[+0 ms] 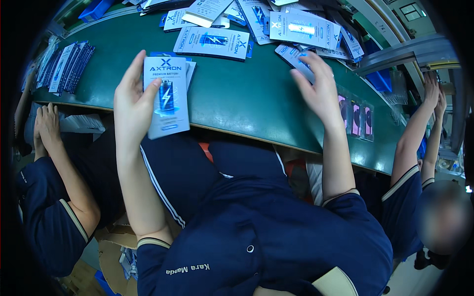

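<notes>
My left hand [132, 101] grips a white and blue battery box [170, 111] at the near edge of the green table, its printed front facing up. Behind that box the edges of at least one more box show; I cannot tell whether my fingers hold it too. My right hand [318, 86] is over the table with its fingers apart, holding nothing. Just past its fingertips lies a tilted battery box [292, 56], partly hidden by the hand, at the near side of a loose pile of similar boxes [301, 28].
On the green table [237, 93], a row of stacked boxes [66, 66] stands at the left. Clear packs with pink and black pieces [363, 121] lie at the right. Co-workers' hands [48, 123] show at left and right. An open carton [113, 256] sits below left.
</notes>
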Demonstrator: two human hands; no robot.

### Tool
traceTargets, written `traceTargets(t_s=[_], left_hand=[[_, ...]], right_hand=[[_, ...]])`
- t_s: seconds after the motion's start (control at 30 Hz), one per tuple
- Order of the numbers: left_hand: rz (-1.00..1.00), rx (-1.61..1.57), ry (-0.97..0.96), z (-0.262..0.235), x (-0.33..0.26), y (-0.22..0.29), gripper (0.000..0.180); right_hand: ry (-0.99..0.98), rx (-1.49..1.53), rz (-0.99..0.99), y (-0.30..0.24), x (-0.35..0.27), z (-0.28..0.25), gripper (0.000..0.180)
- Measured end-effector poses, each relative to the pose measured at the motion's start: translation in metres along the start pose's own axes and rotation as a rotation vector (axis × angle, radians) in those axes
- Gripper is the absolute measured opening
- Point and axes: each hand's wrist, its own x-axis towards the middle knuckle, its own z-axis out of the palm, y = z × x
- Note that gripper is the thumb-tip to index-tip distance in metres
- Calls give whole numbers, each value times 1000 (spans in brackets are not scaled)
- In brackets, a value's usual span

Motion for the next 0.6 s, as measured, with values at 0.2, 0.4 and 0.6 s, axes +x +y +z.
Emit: traceTargets(t_s=[0.2,0.4,0.6], left_hand=[[557,1315,16,41,-5,-6,28],[432,966,-588,125,-71,-32,76],[506,890,-986,105,-62,1,55]], right_hand=[[-207,-433,137,-36,-57,-12,55],[25,31,172,-52,-69,-39,17],[-32,-358,315,22,-99,-32,33]])
